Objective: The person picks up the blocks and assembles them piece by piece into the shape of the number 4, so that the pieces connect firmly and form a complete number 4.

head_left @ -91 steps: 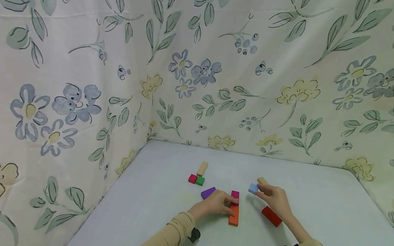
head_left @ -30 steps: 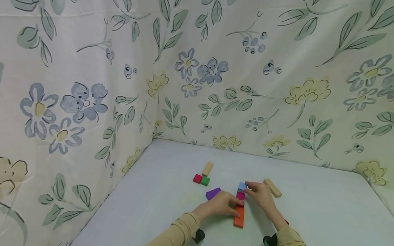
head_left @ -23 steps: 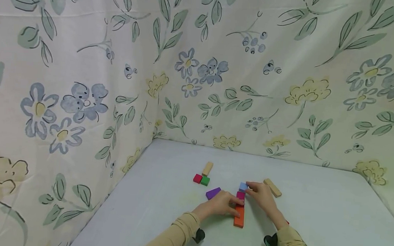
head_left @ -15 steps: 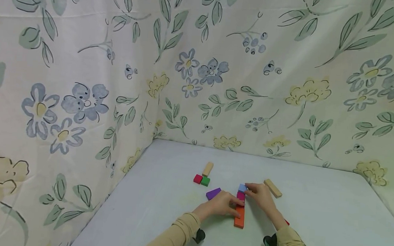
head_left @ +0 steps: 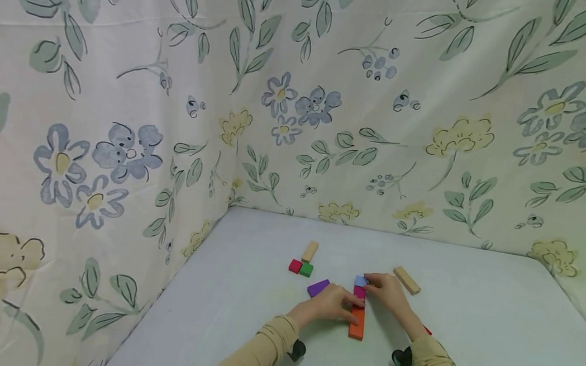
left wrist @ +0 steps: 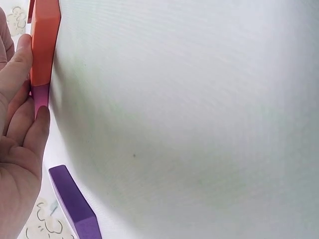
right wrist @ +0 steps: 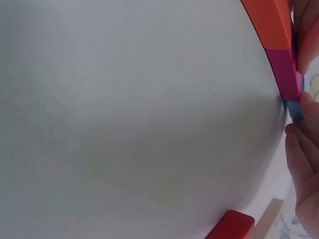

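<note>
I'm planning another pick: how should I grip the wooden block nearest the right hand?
Probably pinch the wooden block at mid-length, across its long sides, coming from above: it lies flat, long and narrow, and both long sides look free.

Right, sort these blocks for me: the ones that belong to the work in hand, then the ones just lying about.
Seemingly in the job:
light blue block, pinched by the right hand
magenta block and orange block, touched by the left hand

Apparently just lying about:
purple block
red cube
green cube
two tan blocks
red block by the right forearm
</note>
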Demonstrator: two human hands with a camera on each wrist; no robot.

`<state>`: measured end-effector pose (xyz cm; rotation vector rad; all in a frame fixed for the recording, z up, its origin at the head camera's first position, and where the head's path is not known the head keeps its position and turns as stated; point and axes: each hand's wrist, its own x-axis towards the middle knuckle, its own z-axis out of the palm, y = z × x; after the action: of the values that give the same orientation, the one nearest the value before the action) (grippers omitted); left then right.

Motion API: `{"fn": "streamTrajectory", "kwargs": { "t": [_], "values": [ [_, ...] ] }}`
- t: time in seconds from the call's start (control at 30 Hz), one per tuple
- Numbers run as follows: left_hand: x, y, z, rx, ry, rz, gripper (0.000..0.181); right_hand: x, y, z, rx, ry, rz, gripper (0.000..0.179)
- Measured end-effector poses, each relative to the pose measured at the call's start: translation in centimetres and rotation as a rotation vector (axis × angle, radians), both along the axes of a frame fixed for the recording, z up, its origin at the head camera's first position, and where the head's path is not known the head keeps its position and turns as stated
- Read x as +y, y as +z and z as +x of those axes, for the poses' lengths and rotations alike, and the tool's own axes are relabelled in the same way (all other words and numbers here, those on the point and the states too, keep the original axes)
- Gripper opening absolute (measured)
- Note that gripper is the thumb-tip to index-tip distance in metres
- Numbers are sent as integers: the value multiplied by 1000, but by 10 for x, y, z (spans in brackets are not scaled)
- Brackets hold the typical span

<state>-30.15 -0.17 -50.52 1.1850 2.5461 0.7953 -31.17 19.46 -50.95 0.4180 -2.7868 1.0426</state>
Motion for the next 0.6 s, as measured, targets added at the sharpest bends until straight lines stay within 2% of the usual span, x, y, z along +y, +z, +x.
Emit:
{"fn": "streamTrajectory", "kwargs": {
  "t": [0.13, 0.6],
  "values": [
    [0, -1, 0, 17, 1, -1, 40, 1, 0, 0, 7, 10, 11, 26],
    [0, -2, 1, -2, 11, 9, 40, -1, 3, 0, -39, 8, 33, 28]
  ]
}}
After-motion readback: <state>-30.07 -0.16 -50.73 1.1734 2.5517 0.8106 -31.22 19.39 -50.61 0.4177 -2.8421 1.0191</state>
